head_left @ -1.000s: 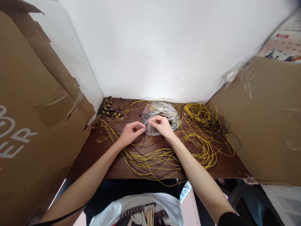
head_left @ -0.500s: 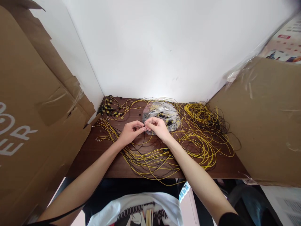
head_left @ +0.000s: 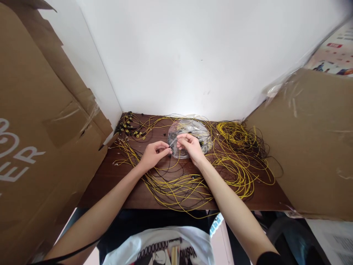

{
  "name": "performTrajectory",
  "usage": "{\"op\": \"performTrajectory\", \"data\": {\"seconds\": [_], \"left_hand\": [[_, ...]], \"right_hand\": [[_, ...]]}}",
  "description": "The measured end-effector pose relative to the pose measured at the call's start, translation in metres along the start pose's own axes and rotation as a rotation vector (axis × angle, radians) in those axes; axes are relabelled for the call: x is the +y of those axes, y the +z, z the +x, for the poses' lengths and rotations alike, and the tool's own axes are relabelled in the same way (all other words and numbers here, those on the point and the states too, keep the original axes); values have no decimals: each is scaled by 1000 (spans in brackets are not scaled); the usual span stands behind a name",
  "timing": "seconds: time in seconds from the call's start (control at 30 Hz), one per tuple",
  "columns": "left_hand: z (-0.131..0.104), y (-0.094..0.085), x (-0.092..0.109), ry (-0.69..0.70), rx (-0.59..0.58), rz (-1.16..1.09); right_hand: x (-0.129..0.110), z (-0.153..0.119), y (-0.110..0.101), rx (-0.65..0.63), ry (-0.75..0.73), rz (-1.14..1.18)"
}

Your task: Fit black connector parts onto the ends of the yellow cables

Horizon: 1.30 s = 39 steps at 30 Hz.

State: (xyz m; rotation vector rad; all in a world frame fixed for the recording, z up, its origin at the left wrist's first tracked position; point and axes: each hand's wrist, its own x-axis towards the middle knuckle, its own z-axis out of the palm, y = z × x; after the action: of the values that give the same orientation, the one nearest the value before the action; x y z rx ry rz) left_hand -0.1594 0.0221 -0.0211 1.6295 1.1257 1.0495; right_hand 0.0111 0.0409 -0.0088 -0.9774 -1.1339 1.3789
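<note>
My left hand (head_left: 154,154) is closed in a pinch on a small black part (head_left: 170,147) at its fingertips; its exact kind is too small to make out. Just to the right, my right hand (head_left: 190,147) pinches what looks like a thin wire, partly hidden by the fingers. A yellow strand hangs below those fingertips. Both hands are over the near part of a clear plastic bag (head_left: 205,148), which holds small black pieces. Long yellow and black wires (head_left: 176,184) lie in loose bundles on the table beneath my forearms.
At the back left sits a cluster of black and yellow connectors (head_left: 128,127). Tangled wire coils (head_left: 233,134) cover the right side of the brown table (head_left: 121,195). Cardboard boxes stand at left (head_left: 55,110) and right (head_left: 311,147), with a white wall (head_left: 176,59) behind.
My right hand has moved a little right and away from the left, opening a gap between the fingertips. The left hand has stayed almost in place.
</note>
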Motion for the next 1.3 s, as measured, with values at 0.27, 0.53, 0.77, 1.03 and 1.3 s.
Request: {"op": "performTrajectory", "data": {"seconds": [0.27,0.53,0.77,1.03,1.3], "left_hand": [[1,-1,-3,25,-2,-3],[0,-1,-3,22,-15,-47],[0,-2,2,-8,-3,-16],[0,-2,-3,10,-9,8],[-1,-1,1,4,-15,35]], "right_hand": [[3,-2,3,-153,-27,-139],[3,-3,4,-264,-87,-158],[7,0,4,-172,-50,-101],[6,-2,5,-167,-59,-117],[10,-1,5,-217,-37,-147]]}}
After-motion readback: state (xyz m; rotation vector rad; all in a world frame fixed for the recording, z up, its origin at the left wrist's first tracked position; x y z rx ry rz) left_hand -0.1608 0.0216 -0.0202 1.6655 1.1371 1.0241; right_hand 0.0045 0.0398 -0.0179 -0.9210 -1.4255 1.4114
